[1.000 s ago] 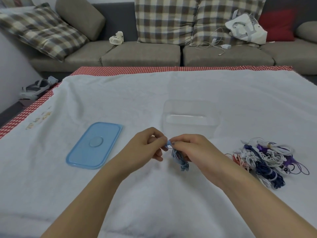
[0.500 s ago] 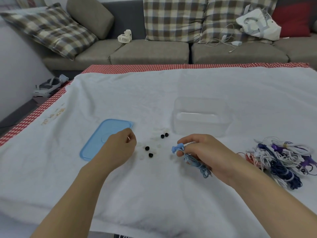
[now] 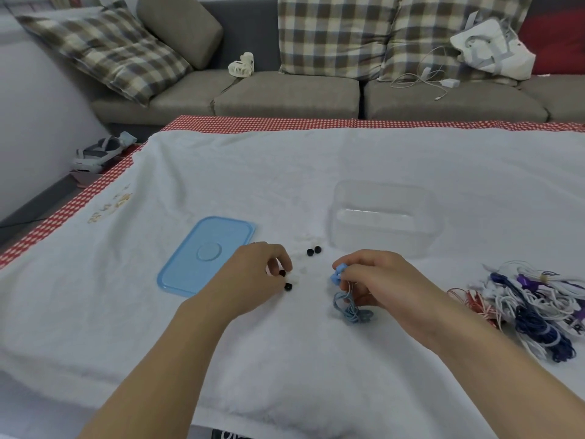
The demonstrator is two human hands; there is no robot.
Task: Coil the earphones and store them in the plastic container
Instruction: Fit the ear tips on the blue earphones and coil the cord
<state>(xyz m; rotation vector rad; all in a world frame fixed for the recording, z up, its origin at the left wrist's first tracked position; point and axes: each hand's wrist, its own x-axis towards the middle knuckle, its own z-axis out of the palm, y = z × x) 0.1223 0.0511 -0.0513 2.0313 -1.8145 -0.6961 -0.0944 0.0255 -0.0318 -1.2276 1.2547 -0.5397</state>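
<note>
the right hand [image 3: 380, 280] pinches the blue earphones [image 3: 349, 307] just in front of the clear container [image 3: 384, 217]; the left hand [image 3: 256, 274] curls over a black ear tip [image 3: 282, 273]. loose loops could unravel, and tips scatter across the desk [image 3: 285, 172].

A single wide-angle head-worn view looks forward and down over the white-covered surface [image 3: 316, 172]. Both forearms enter from the bottom edge, close to the lens; a sofa [image 3: 285, 93] spans the top of the frame, farther off.
</note>
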